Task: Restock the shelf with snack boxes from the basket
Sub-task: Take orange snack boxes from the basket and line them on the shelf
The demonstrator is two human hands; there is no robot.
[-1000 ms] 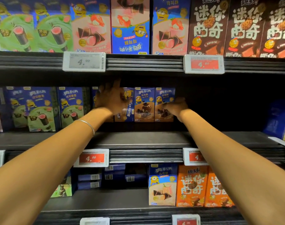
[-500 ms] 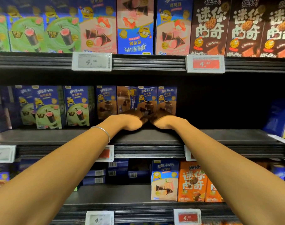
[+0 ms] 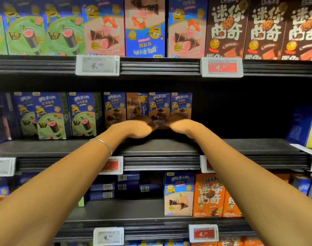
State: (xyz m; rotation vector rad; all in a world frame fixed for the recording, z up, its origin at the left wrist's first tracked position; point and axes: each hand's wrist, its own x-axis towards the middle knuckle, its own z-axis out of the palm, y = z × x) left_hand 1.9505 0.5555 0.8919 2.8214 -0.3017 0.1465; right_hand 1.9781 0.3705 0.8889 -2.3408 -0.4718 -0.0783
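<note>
At the middle shelf's (image 3: 240, 148) front centre, the fingers (image 3: 150, 123) of both hands curl down and inward toward each other, dark and smeared with blur, so I cannot tell whether they grasp anything or are merely bent. The left hand (image 3: 134, 129) and right hand (image 3: 184, 126) sit knuckles up, nearly touching, just in front of a row of four chocolate snack boxes (image 3: 158, 107) standing upright at the back of the deck. A silver bangle (image 3: 102, 142) circles the left wrist.

Left of that row stand green snack boxes (image 3: 50, 118), also upright. To the right the dark deck shows bare as far as a blue box (image 3: 302, 125) at the far end. The shelf's ribbed front edge (image 3: 160, 162) runs beneath both forearms. Overhead, the upper shelf's lip (image 3: 160, 66) carries a white price tag (image 3: 97, 65) and a red price tag (image 3: 221, 67). Below, a pink snack box (image 3: 179, 194) stands beside orange boxes (image 3: 207, 196).
</note>
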